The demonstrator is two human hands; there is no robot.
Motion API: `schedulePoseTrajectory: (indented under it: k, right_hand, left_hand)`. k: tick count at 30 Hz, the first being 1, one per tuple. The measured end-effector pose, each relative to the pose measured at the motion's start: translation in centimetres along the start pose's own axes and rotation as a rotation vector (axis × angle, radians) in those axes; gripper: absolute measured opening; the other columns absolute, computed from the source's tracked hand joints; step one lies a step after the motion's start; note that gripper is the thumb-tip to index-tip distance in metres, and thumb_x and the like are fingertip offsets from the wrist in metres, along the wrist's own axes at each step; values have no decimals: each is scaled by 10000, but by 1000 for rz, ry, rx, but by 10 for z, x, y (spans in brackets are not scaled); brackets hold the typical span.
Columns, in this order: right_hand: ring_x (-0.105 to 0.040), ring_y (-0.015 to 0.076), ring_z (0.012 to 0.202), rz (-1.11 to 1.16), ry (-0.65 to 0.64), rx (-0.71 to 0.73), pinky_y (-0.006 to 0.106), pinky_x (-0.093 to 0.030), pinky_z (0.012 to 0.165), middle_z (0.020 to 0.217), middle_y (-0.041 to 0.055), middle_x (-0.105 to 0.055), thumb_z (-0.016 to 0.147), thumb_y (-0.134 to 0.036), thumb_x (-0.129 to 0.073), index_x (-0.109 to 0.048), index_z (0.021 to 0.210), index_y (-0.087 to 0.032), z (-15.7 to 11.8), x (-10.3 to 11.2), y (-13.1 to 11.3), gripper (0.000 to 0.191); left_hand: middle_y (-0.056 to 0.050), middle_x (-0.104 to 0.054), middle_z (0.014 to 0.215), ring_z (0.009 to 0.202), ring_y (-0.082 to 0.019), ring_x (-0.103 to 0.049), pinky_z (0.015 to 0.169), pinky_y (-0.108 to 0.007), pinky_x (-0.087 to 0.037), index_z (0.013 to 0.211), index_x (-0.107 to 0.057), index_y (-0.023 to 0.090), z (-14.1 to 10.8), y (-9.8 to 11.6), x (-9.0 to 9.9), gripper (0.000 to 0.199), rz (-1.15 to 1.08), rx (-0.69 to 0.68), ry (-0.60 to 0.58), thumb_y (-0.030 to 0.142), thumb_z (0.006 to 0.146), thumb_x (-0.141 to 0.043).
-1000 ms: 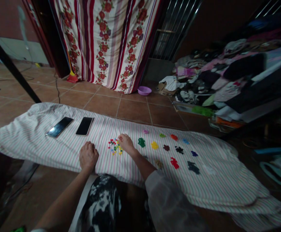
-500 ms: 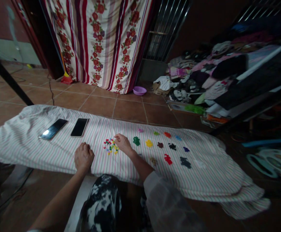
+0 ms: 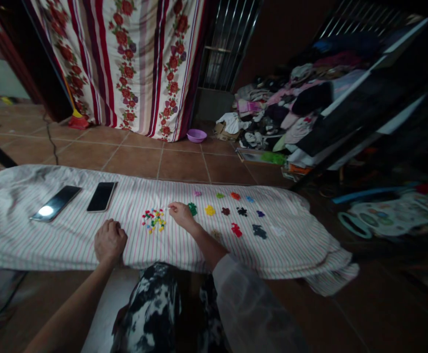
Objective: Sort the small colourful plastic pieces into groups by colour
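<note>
My right hand (image 3: pixel 181 216) is over the cloth between a mixed-colour cluster of tiny pieces (image 3: pixel 153 220) and a pile of green pieces (image 3: pixel 192 209). Thumb and fingers are pinched together; a pale speck shows at the tips, too small to name. My left hand (image 3: pixel 110 241) rests on the striped cloth (image 3: pixel 136 255) near its front edge, fingers curled in, left of the mixed cluster. Single-colour piles lie right of my right hand, among them yellow (image 3: pixel 210 210), brown (image 3: pixel 226 211), black (image 3: pixel 242 212), red (image 3: pixel 236 230) and grey pieces (image 3: pixel 259 231). My right forearm partly covers a tan pile (image 3: pixel 216 235).
Two phones (image 3: pixel 102 197) lie on the cloth at the left. Beyond the table are a floral curtain (image 3: pixel 144 68), a purple basin (image 3: pixel 197 136), a red broom (image 3: pixel 78 120) and a heap of clothes (image 3: pixel 273 105). Dark bars slant down on both sides.
The view has swung right, so things sit farther left in the picture. My right hand has moved right from the mixed cluster toward the green pile, still pinched. My left hand stays resting.
</note>
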State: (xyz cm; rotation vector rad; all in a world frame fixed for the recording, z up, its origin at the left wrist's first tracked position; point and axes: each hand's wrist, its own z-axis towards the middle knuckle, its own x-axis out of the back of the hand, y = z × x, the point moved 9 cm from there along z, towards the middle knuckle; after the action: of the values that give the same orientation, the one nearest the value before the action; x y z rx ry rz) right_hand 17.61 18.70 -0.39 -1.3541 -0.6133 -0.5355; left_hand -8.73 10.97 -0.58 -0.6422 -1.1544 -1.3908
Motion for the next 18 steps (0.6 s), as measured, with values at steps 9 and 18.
schedulePoseTrajectory:
  k: [9, 18]
  right_hand:
    - [-616, 129, 728, 44, 81, -56, 217, -463, 700, 765, -11, -686, 759, -124, -532, -692, 909, -211, -20, 41, 27, 236]
    - [-620, 143, 692, 228, 320, -148, 250, -489, 662, 729, -5, -656, 733, -260, -516, -653, 891, -189, -69, 126, 99, 220]
  left_hand:
    - [-153, -620, 1191, 1075, -276, -579, 952, -420, -427, 995, -609, 138, -2, 3, 5, 280, -6, 23, -29, 230, 825, -406]
    - [-156, -620, 1173, 1038, -280, -584, 915, -420, -439, 998, -601, 152, -1, 6, 6, 279, -2, 37, -109, 241, 822, -404]
